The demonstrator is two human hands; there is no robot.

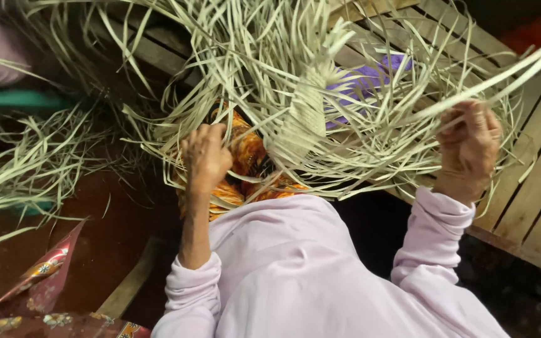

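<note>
Clearly, both hands were busy in the pale dried leaf strips (358, 119), which spread out in a loose fan above the lap. The woven part (305, 116), a narrow plaited band, lay between the two hands, w/ its long axis running from upper right down to lower left, approx. toward the left hand. The left hand (205, 156) was the nearer one; it was clenched on some strips just beside the lower end of the band. The right hand (468, 147) was well apart from the band, closed in a fist around a bundle of long strips that ran out to the upper right. More loose strips (26, 169) lay at the left side on the dark floor. Under the work was a slatted wooden platform (533, 188), and an orange patterned cloth (245, 163) showed behind the left hand.
</note>
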